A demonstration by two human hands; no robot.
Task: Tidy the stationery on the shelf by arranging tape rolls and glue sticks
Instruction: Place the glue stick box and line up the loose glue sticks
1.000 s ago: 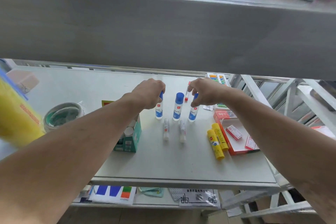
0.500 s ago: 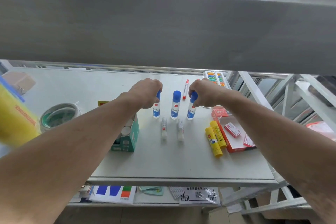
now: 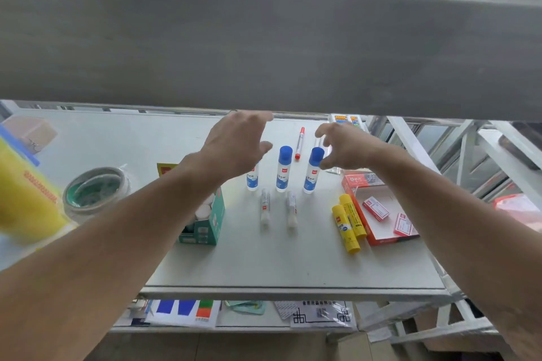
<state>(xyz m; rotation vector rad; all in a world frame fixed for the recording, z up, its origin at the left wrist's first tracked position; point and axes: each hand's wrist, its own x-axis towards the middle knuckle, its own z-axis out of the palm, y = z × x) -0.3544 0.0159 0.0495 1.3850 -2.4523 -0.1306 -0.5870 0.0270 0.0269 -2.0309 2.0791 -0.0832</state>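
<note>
From the head camera, both hands reach out over a pale shelf point(image 3: 264, 267). Three glue sticks with blue caps stand up in a row in the middle of it. The middle glue stick point(image 3: 284, 168) is the one to find things by.

The left hand point(image 3: 237, 145) is spread wide, with fingers apart, holding nothing. It floats in front of the left glue stick point(image 3: 252, 180) and hides its cap. The right hand point(image 3: 344, 146) is also spread, with curled fingers, just beside the cap of the right glue stick point(image 3: 313, 170). I cannot tell if it touches the cap.

Two small clear tubes point(image 3: 264, 208) lie just in front of the middle glue stick. Two yellow glue sticks point(image 3: 347, 224) lie to its right and nearer, touching a red box point(image 3: 378, 208). A red pen point(image 3: 299, 142) lies just behind it. A green box point(image 3: 209, 221) stands to its left. A tape roll point(image 3: 95, 189) sits far off to its left.
</note>
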